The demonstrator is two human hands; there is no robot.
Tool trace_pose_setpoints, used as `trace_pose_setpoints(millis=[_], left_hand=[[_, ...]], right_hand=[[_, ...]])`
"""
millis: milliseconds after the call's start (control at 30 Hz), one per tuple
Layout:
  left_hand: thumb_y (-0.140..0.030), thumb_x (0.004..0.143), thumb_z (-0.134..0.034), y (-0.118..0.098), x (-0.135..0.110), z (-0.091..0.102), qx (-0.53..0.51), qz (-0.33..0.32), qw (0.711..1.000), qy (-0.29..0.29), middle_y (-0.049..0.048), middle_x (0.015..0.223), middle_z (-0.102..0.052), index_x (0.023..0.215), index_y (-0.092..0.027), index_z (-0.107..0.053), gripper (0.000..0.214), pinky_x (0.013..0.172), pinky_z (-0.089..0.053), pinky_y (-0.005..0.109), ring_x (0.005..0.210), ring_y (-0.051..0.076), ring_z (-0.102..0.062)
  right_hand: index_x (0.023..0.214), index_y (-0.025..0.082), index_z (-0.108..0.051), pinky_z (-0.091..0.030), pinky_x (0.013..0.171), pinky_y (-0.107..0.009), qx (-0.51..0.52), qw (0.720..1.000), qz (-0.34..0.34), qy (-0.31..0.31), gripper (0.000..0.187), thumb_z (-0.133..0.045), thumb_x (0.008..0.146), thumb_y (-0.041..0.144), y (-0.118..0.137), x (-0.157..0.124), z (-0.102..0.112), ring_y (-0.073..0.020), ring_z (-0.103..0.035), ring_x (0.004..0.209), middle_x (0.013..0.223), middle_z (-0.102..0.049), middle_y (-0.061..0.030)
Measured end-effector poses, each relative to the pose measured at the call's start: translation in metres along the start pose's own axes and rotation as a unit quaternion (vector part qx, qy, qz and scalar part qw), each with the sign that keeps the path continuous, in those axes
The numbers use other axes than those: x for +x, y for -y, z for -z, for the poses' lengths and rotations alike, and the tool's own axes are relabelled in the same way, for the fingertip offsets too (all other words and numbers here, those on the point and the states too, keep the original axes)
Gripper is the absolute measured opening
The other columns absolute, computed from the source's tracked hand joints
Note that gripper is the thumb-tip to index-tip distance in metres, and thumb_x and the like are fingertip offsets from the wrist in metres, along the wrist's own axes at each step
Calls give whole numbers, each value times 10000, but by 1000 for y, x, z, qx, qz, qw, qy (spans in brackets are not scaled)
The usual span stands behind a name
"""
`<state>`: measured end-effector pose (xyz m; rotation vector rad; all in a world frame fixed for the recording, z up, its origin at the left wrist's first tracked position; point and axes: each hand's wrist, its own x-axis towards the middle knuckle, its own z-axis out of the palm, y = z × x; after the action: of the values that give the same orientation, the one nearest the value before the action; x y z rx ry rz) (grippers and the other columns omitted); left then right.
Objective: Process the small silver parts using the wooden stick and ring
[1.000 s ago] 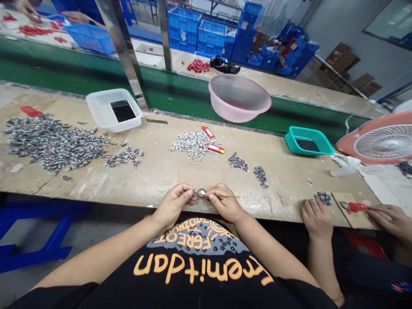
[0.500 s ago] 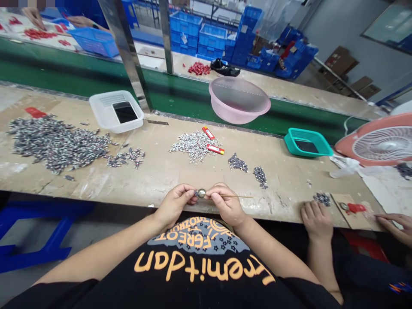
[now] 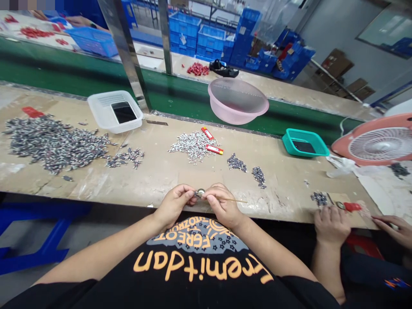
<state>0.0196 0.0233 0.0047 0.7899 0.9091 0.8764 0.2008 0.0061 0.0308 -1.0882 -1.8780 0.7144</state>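
tan stick (image 3: 237, 200), pink basin (image 3: 238, 115), teal tray (image 3: 289, 144), black shirt (image 3: 225, 294), orange lettering (image 3: 193, 269).

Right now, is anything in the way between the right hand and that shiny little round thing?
No, nothing visible stands between them. The right hand, pinching a thin stick, is right beside the round thing and partly hides it. The left hand is close on the other side, pinching a small dark piece.

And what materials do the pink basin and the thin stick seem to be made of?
Pink basin: probably plastic, satin finish; its wall looks slightly translucent.
Thin stick in the right hand: perhaps wood or bamboo, by its tan colour; finish too small to tell.
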Motion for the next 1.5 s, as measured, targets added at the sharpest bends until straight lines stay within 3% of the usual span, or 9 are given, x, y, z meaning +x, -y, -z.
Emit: trace_pose_setpoints(millis=[367, 567, 867, 1500], left_hand=[[-340, 744, -688, -1, 1, 1, -31, 8, 999, -22, 4, 662, -633, 813, -155, -601, 215, 669, -453, 242, 641, 109, -573], [-333, 746, -689, -2, 1, 1, -36, 12, 999, -25, 3, 660, -634, 820, -154, -598, 214, 670, -452, 238, 655, 113, -586], [-305, 787, -650, 0, 1, 3, -28, 10, 1000, -6, 6, 692, -641, 829, -154, -585, 169, 683, -455, 241, 665, 107, -582], [-306, 791, -645, 1, 1, 5, -26, 5, 1000, 1, 6, 694, -639, 833, -157, -584, 167, 693, -455, 242, 674, 111, -582]], right_hand=[[854, 225, -623, -457, 781, -363, -23, 1000, -15, -13, 196, -440, 918, 251, -13, -4, 4, -179, -572, 787, 782, -659, -31], [809, 204, -618, -426, 774, -360, -107, 993, -43, 31, 198, -462, 914, 266, -28, -5, 0, -173, -538, 748, 765, -646, -35], [860, 223, -614, -462, 790, -361, 22, 1000, -3, -3, 213, -413, 926, 243, -2, 1, 3, -174, -571, 790, 782, -646, -31], [849, 213, -608, -454, 775, -354, 2, 1000, 11, -5, 188, -431, 911, 196, -1, 4, -1, -164, -565, 772, 764, -646, -25]])
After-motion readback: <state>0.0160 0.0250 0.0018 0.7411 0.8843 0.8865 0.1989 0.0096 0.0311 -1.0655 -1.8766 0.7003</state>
